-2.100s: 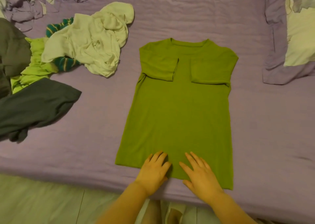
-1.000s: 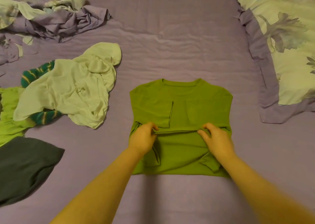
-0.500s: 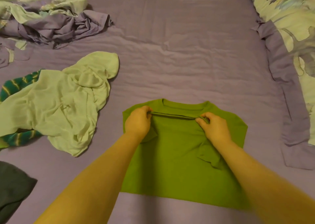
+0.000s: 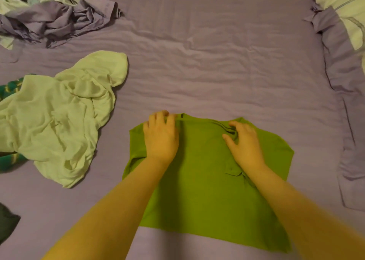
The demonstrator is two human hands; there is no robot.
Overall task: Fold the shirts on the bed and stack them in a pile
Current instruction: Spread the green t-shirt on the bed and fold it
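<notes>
Green shirt (image 4: 207, 182) folded in half, flat on the near middle of the purple bed (image 4: 207, 66). Left hand (image 4: 161, 137) on the far left corner of the shirt, fingers bent over the top edge and gripping the cloth. Right hand (image 4: 244, 143) on the far right part, fingers spread and a bit bent, pressing down on bunched cloth near the collar, not gripping. Pale green shirt (image 4: 57, 117) crumpled to the left, apart from the green one. Striped teal cloth (image 4: 9, 85) peeking from under it. Purple crumpled sheet (image 4: 59, 20) far left. Flowery pillow (image 4: 347, 8) far right. Dark cloth (image 4: 7, 222) at the near left edge.
</notes>
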